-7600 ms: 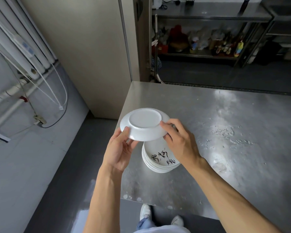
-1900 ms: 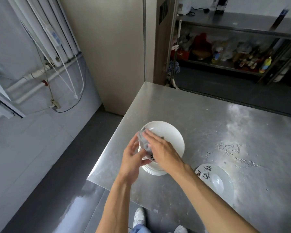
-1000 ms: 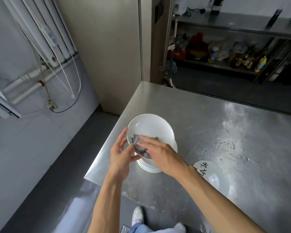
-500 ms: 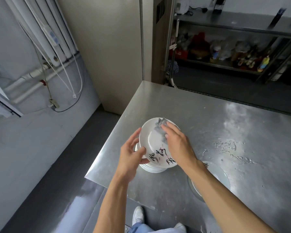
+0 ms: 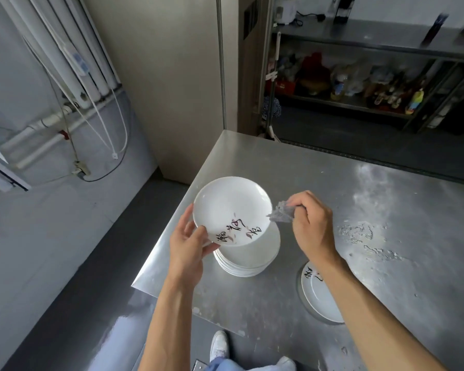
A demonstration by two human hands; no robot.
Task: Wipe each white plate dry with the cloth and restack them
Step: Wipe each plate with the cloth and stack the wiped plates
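My left hand (image 5: 186,242) grips the near-left rim of a white plate (image 5: 229,207) with black calligraphy, held tilted face up above a stack of white plates (image 5: 252,257) on the steel table (image 5: 359,204). My right hand (image 5: 310,223) pinches a small crumpled grey cloth (image 5: 280,214) just off the held plate's right rim. A single white plate (image 5: 316,293) with the same lettering lies flat on the table to the right, partly hidden under my right forearm.
Water droplets (image 5: 359,234) spot the table right of my right hand. The table's left edge and near corner lie close to the stack. Steel shelving (image 5: 359,103) with bottles stands beyond the table. My shoes show on the floor below.
The cloth has come off the plate's inner face and moved out past its right rim. The held plate has tipped flatter and shifted left.
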